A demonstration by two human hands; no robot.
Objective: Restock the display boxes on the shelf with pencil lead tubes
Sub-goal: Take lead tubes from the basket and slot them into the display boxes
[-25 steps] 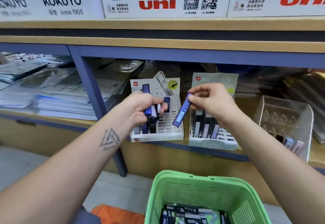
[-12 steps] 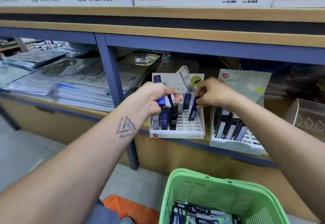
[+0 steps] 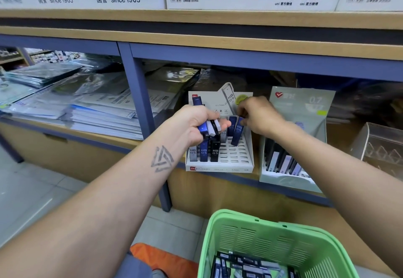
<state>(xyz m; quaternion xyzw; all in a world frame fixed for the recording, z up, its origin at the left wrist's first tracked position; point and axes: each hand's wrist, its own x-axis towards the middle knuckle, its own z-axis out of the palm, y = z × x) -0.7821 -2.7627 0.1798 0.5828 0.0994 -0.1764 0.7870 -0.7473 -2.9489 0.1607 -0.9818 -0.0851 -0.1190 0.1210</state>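
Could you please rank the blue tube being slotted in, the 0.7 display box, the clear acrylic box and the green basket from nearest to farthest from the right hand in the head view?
From the right hand:
1. Blue tube, pinched in its fingers.
2. 0.7 display box, just right of it.
3. Clear acrylic box, far right on the shelf.
4. Green basket, below on the floor side.

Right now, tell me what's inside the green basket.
The green basket holds a loose pile of pencil lead tubes, dark and pale ones lying flat. The frame's lower edge cuts off the rest, so their number stays unknown.
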